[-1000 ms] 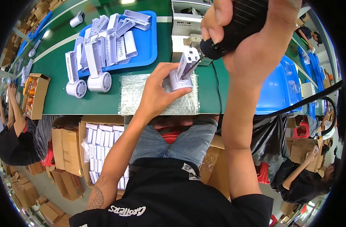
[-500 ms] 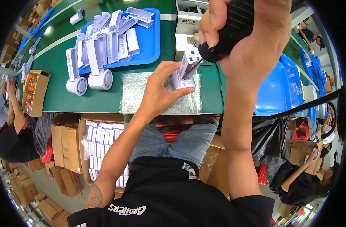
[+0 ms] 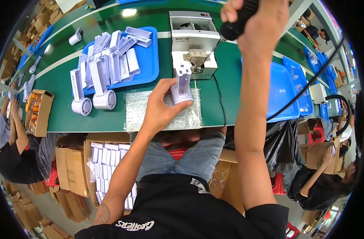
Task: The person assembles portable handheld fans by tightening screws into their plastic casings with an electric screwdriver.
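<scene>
My left hand [image 3: 160, 107] is closed round the round base of a white handheld fan body [image 3: 182, 94], which stands upright over a bubble-wrap sheet [image 3: 140, 113]. Its handle is open, and a thin wire shows inside. Raised at the upper right, my right hand [image 3: 263, 32] grips a black electric screwdriver [image 3: 239, 26]; the bit cannot be made out. Just beyond the fan body stands a grey screw feeder [image 3: 194, 42] with a metal pick-up part at its front. Two white fan bodies [image 3: 104, 99] rest left of the bubble wrap.
A blue tray [image 3: 152, 65] full of white handle shells lies left. More blue trays [image 3: 283, 93] are on the right, with a black cable [image 3: 221, 99] between. Boxes of white parts [image 3: 108, 167] and orange parts [image 3: 36, 109] stand left. Co-workers sit at both sides.
The screwdriver has come out of the fan body and gone up and to the right in my right hand. My left hand still holds the fan body. The whole view has shifted, showing more of the feeder.
</scene>
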`<state>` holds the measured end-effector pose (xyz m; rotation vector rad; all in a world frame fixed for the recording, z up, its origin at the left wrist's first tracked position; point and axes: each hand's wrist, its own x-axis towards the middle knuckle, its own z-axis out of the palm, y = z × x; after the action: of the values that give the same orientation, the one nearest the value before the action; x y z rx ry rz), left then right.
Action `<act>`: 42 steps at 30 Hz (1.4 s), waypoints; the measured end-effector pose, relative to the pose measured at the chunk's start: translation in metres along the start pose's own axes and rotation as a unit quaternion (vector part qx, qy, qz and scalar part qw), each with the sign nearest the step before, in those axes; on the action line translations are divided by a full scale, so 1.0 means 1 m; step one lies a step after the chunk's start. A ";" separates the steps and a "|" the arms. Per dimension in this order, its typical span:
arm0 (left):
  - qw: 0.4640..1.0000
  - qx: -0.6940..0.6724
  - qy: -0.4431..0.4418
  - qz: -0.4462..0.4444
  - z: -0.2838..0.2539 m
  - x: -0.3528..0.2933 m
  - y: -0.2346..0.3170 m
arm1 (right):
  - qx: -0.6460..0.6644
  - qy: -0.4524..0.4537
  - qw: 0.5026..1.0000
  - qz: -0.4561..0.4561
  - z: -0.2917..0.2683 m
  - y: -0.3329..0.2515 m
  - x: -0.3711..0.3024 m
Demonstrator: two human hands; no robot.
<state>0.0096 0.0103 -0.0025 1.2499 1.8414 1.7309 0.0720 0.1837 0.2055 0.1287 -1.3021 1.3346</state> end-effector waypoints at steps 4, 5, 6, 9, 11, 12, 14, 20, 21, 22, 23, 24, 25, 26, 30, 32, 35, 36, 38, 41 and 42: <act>1.000 -0.003 0.003 0.013 -0.001 -0.001 -0.004 | -0.006 -0.041 0.999 -0.005 -0.002 0.028 0.007; 1.000 -0.002 0.004 0.013 -0.001 0.000 -0.004 | -0.014 -0.051 0.999 0.003 -0.002 0.030 0.007; 1.000 -0.005 0.006 0.012 0.000 0.000 -0.003 | -0.013 -0.052 0.999 0.003 -0.003 0.031 0.006; 1.000 0.000 0.007 0.012 0.000 -0.001 -0.001 | -0.005 -0.071 0.997 0.002 -0.002 0.026 0.003; 1.000 0.008 0.003 0.015 -0.001 0.000 -0.001 | -0.010 -0.073 0.997 0.005 0.000 0.025 0.001; 1.000 0.008 0.003 0.013 -0.001 -0.001 -0.002 | -0.011 -0.072 0.997 0.004 -0.001 0.025 0.000; 1.000 0.008 0.003 0.010 0.000 -0.001 -0.002 | -0.013 -0.061 0.998 0.014 -0.002 0.021 -0.003; 1.000 0.029 -0.002 -0.002 0.002 0.003 0.005 | -0.026 0.030 0.996 0.086 0.018 -0.040 -0.039; 0.999 0.035 0.001 0.002 0.002 0.003 0.004 | -0.025 0.031 0.995 0.088 0.027 -0.046 -0.047; 0.999 0.042 0.005 0.007 0.000 0.003 0.003 | -0.052 0.043 0.994 0.089 0.036 -0.050 -0.054; 0.999 0.044 0.005 0.005 -0.002 0.002 0.002 | -0.078 0.054 0.991 0.089 0.041 -0.051 -0.057; 0.999 0.052 0.007 0.010 -0.004 0.002 0.000 | -0.075 0.055 0.991 0.091 0.037 -0.049 -0.058; 0.998 0.056 0.005 0.018 -0.002 0.003 0.001 | -0.086 0.009 0.994 0.072 0.029 -0.048 -0.056; 0.998 0.056 0.003 0.019 0.000 0.003 0.001 | -0.092 -0.037 0.994 0.054 0.023 -0.044 -0.054; 0.998 0.059 -0.001 0.012 0.001 0.004 0.003 | 0.037 -0.100 0.994 -0.003 0.013 -0.012 -0.051; 0.998 0.063 -0.005 0.006 0.001 0.003 0.003 | 0.012 -0.068 0.996 0.060 0.019 -0.022 -0.059; 0.998 0.060 0.002 0.013 0.001 0.002 0.003 | 0.031 -0.072 0.994 0.070 0.020 -0.020 -0.062; 0.998 0.056 0.001 0.011 0.001 0.001 0.003 | 0.006 -0.068 0.995 0.074 0.021 -0.023 -0.062; 0.999 0.053 0.000 0.007 0.000 0.000 0.004 | -0.018 -0.065 0.995 0.080 0.022 -0.023 -0.064; 0.999 0.044 0.000 0.001 -0.001 -0.002 0.008 | 0.003 -0.059 0.995 0.078 0.020 -0.017 -0.069; 0.998 0.056 -0.002 0.004 -0.002 -0.002 0.008 | 0.000 -0.065 0.995 0.075 0.018 -0.014 -0.071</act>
<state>0.0128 0.0065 0.0044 1.3037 1.9574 1.6475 0.0925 0.1225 0.1683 0.1217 -1.4435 1.4738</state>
